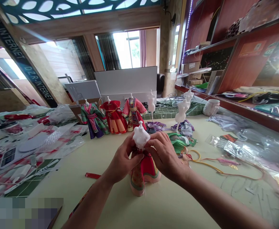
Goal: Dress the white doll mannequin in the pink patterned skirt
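A small white dress form [141, 136] stands upright at the middle of the table, its chest and neck bare. Around its lower part is a red doll skirt [147, 167] with patterned, pink-edged panels. My left hand [124, 159] grips the form's left side at the waist, thumb across the front of the skirt top. On the right side, my right hand [162, 152] has its fingers bent and pressed at the skirt's waist, just under the white torso. The fingertips partly hide the waistband.
Three dressed doll forms, one in green [94, 119], stand behind, with bare white forms [182, 111] to their right. Green cloth [179, 143] and yellow cord [211, 168] lie right; a red strip [93, 175] lies left. Plastic bags and a scale [9, 156] crowd the left.
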A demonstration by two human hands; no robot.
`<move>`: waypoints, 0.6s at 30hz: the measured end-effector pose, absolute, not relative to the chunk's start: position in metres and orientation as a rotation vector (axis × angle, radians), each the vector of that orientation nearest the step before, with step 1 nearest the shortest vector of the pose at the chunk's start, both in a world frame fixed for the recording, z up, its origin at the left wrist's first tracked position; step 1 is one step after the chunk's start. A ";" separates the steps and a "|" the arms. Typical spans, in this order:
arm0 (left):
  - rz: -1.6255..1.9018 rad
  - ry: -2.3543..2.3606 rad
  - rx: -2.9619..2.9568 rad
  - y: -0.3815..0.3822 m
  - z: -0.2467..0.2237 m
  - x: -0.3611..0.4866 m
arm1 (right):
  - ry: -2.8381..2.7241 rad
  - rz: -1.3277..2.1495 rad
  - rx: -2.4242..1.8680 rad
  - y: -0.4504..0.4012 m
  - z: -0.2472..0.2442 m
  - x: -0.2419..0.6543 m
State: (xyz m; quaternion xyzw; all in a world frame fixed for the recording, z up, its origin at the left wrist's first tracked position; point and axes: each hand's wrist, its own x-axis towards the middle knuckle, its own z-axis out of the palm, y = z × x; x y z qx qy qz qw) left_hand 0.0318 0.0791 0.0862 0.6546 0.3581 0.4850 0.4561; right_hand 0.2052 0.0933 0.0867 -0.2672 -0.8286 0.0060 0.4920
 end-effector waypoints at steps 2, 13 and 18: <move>1.193 0.880 1.616 0.079 0.086 0.032 | -2.001 0.006 -0.641 0.094 0.086 0.205; 1.193 0.904 1.601 0.078 0.087 0.032 | -1.945 -0.063 -0.656 0.095 0.083 0.203; 1.197 0.917 1.616 0.078 0.088 0.033 | -1.915 -0.090 -0.661 0.095 0.080 0.202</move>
